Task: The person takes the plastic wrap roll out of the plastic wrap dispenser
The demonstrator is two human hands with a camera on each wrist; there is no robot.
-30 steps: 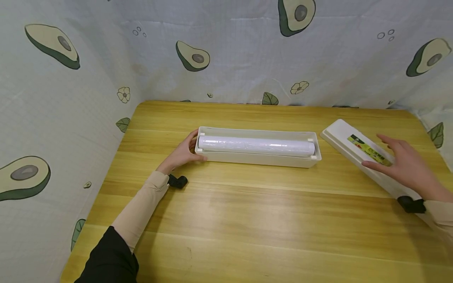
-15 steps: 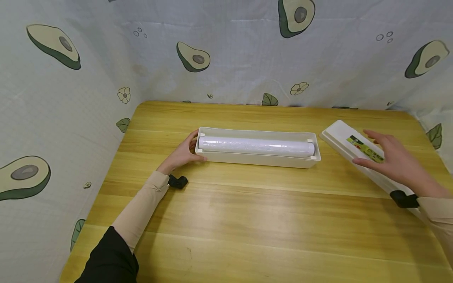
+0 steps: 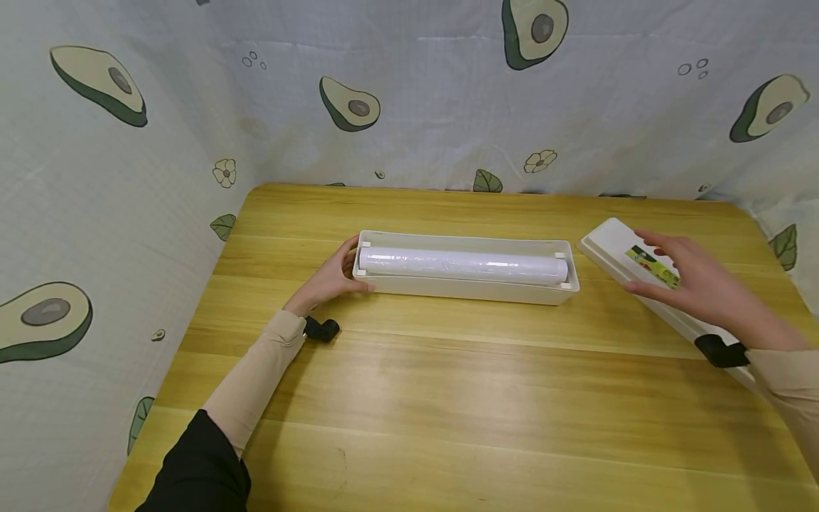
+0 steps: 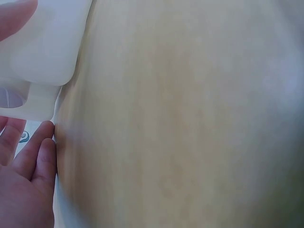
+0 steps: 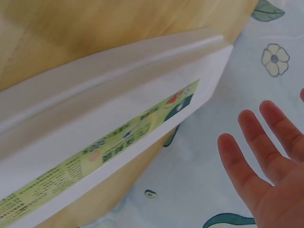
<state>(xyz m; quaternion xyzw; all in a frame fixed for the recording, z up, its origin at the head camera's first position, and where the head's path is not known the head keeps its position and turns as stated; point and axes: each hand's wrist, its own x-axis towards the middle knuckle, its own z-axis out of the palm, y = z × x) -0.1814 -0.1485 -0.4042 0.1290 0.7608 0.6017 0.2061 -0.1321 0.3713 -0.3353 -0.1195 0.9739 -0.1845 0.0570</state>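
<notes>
A long white cling film box point(image 3: 473, 288) lies uncovered on the table, with a shiny roll of cling film point(image 3: 461, 264) inside it. My left hand point(image 3: 329, 277) holds the box's left end, thumb against the front wall and fingers round the end. In the left wrist view the thumb point(image 4: 14, 16) presses the box's wall point(image 4: 47, 42). To the right, the white lid point(image 3: 611, 242) with its green and yellow label point(image 3: 652, 267) lies slantwise. Above it hovers my right hand point(image 3: 704, 288), fingers spread. The right wrist view has those fingers point(image 5: 266, 152) apart from the lid point(image 5: 142, 85).
The wooden table point(image 3: 416, 398) stretches in front of the box. Behind and to the left hangs a pale cloth point(image 3: 435, 107) printed with avocados. A black strap mount point(image 3: 320, 328) sits at the left wrist, another point(image 3: 719, 350) at the right.
My right hand has moved leftward over the lid, towards its far end. The left hand, the box, the roll and the lid have stayed in place.
</notes>
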